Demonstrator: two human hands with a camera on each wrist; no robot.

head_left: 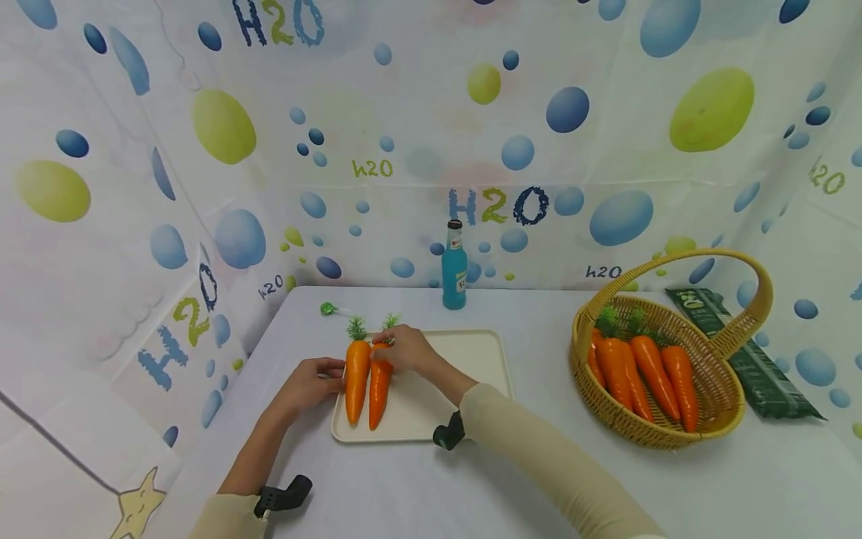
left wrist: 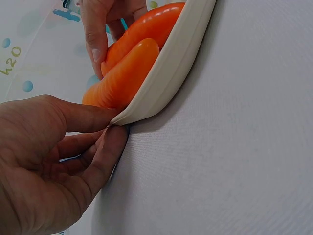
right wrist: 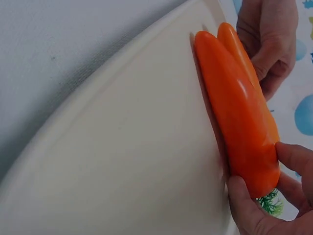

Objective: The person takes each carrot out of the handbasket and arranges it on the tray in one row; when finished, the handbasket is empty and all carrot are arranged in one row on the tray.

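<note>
Two orange carrots with green tops lie side by side on the left part of a cream tray. My right hand grips the right-hand carrot near its leafy end; the right wrist view has thumb and fingers on either side of that carrot. At the tray's left edge, my left hand pinches the rim, thumb above and fingers below, close beside the left-hand carrot. Part of the right-hand carrot's top is hidden behind my right hand.
A wicker basket holding several carrots stands on the right, with a dark green packet behind it. Behind the tray stands a blue bottle. A small green-headed item lies at the back left of the white table.
</note>
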